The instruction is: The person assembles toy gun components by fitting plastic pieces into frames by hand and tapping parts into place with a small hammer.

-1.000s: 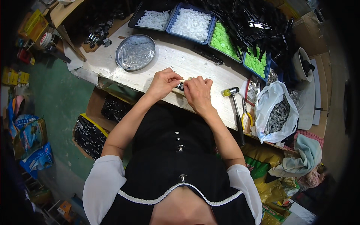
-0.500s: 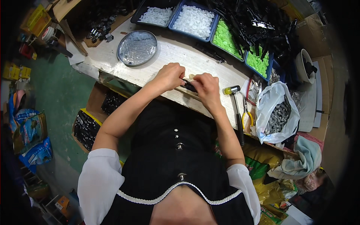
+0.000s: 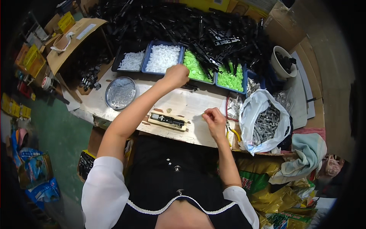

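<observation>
My left hand (image 3: 177, 75) is over the near edge of the tray of green plastic pieces (image 3: 196, 68), beside the tray of white pieces (image 3: 164, 57). Its fingers curl in, and whatever they hold is hidden. Above the bench near its front edge is my right hand (image 3: 215, 122), thumb and forefinger pinched; I cannot make out anything between them. Between my forearms a long black mechanism (image 3: 167, 120) with metal parts lies in a pale wooden block (image 3: 158, 124), touched by neither hand. Yellow-handled pliers (image 3: 235, 134) lie beside my right hand.
A round metal tin (image 3: 120, 94) stands at the left of the bench. A white plastic bag (image 3: 249, 126) of grey parts is at the right. Black parts (image 3: 171, 23) pile up behind the trays. A cardboard box (image 3: 72, 42) stands at the back left.
My hands have come apart and left the mechanism. The left moved up to the trays, the right moved to the right. The hammer by the pliers no longer shows. The view has shifted.
</observation>
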`<state>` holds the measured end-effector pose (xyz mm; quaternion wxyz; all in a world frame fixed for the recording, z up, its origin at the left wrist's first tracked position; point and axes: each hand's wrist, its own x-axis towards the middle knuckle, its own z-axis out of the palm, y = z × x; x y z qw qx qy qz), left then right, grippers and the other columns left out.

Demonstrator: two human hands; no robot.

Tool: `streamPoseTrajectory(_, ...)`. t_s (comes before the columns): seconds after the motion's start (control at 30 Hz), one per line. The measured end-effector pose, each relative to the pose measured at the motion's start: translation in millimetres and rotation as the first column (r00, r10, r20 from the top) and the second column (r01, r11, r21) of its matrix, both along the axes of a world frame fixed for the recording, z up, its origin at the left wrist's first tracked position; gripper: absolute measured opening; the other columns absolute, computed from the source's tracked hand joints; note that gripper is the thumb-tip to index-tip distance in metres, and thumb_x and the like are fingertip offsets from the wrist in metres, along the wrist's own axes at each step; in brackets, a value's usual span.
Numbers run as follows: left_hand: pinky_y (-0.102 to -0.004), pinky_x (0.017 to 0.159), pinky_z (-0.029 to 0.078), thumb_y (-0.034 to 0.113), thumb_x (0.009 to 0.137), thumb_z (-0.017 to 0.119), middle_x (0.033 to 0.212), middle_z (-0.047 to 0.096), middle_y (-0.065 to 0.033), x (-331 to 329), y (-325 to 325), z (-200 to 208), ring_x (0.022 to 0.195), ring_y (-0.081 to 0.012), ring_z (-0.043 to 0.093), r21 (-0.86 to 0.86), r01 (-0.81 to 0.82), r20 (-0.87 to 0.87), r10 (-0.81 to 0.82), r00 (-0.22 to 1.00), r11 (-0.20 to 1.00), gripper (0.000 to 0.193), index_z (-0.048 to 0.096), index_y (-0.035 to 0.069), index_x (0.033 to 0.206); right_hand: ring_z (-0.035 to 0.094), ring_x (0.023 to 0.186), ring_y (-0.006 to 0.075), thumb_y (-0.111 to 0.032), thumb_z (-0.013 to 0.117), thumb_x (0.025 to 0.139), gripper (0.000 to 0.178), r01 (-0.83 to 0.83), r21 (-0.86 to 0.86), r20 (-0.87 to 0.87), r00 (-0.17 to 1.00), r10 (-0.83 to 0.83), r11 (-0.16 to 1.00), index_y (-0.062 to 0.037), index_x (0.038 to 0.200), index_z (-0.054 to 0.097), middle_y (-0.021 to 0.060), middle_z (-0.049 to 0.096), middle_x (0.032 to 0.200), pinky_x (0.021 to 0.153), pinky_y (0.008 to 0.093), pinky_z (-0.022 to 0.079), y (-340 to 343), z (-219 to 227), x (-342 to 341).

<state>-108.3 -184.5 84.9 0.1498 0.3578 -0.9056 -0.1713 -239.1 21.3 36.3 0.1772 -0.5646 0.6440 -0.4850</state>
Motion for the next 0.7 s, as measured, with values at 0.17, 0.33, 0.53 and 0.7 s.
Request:
streamPoseTrajectory(0.17, -0.0432, 0.064, 0.048, 0.006, 0.065, 0.060, 0.073, 0.061, -0.0185, -49, -59, -47, 0.072, -0.0361, 0.059, -0.323, 0.023, -0.057, -0.043, 0.997, 0.946, 0.006, 0.062, 0.002, 0.069, 0.056, 0.064, 0.0194, -0.002, 0.066, 0.072, 0.013, -0.062, 0.009, 0.006, 0.998, 0.062, 0.998, -0.0005, 0.081, 0.057, 0.0090, 0.054, 0.072, 0.057, 0.0277, 0.044, -4, -8, 4)
streamPoseTrajectory(0.33, -0.0446, 0.065, 0.048, -0.003, 0.062, 0.051, 0.074, 0.060, -0.0212, -55, -63, -46, 0.074, -0.0379, 0.059, -0.264, 0.066, 0.076, -0.048, 0.996, 0.962, 0.011, 0.060, 0.000, 0.069, 0.056, 0.065, 0.0188, -0.002, 0.064, 0.073, 0.012, -0.054, 0.032, 0.006, 0.999, 0.054, 0.998, 0.0006, 0.082, 0.057, 0.0090, 0.054, 0.073, 0.059, 0.0269, 0.045, 0, -2, -4)
streamPoseTrajectory(0.53, -0.0354, 0.061, 0.050, 0.003, 0.067, 0.064, 0.075, 0.061, -0.0182, -42, -63, -29, 0.066, -0.0306, 0.061, -0.027, 0.016, -0.322, -0.023, 0.947, 1.000, 0.009, 0.060, -0.002, 0.074, 0.053, 0.063, 0.0109, -0.003, 0.064, 0.075, 0.010, -0.026, 0.058, 0.254, 0.967, 0.010, 0.998, 0.0002, 0.083, 0.058, 0.0036, 0.054, 0.071, 0.058, 0.0226, 0.043, -2, -4, -6)
streamPoseTrajectory(0.7, -0.0254, 0.052, 0.052, 0.002, 0.078, 0.062, 0.071, 0.060, -0.0077, -10, 1, 5, 0.066, -0.0142, 0.063, 0.548, 0.381, -0.782, 0.294, 0.549, 0.745, 0.009, 0.060, -0.004, 0.083, 0.050, 0.064, 0.0077, -0.003, 0.063, 0.078, 0.011, -0.078, 0.123, 0.678, 0.734, -0.027, 0.989, 0.0006, 0.087, 0.057, 0.0010, 0.055, 0.073, 0.059, 0.0208, 0.041, -9, 6, 0)
